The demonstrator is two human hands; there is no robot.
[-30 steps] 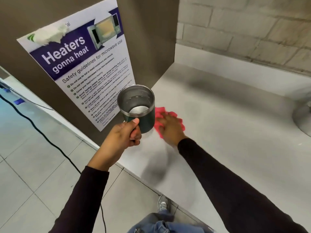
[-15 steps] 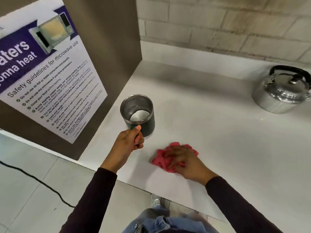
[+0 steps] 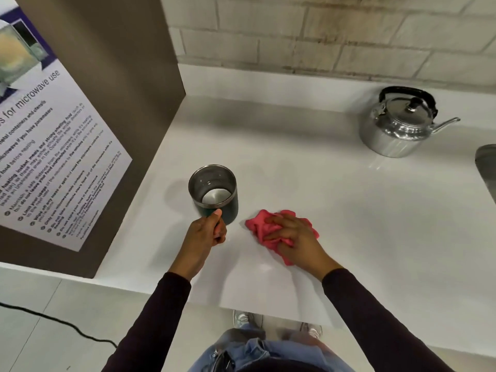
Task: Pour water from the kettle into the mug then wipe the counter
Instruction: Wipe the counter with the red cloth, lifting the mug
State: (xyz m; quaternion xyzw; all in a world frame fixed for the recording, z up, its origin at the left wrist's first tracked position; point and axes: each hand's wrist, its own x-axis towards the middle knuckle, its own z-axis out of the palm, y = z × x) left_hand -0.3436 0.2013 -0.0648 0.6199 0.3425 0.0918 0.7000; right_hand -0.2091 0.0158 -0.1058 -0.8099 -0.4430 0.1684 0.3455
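A dark green mug (image 3: 214, 194) with a steel inside is held by its handle in my left hand (image 3: 205, 232), just above or on the white counter (image 3: 322, 210); I cannot tell which. My right hand (image 3: 292, 240) presses flat on a crumpled pink cloth (image 3: 264, 224) lying on the counter just right of the mug. A shiny steel kettle (image 3: 400, 127) with a black handle stands upright at the back right, spout to the right, far from both hands.
A brown cabinet side (image 3: 120, 103) with a microwave safety poster (image 3: 48, 162) rises left of the mug. A brick wall (image 3: 322, 36) backs the counter. A sink rim (image 3: 485, 167) shows at the right edge. A black cable (image 3: 53, 320) lies on the floor.
My right hand has drawn the cloth from behind the mug toward the front and right. The mug has come lower. The view swung right, and the kettle came into sight.
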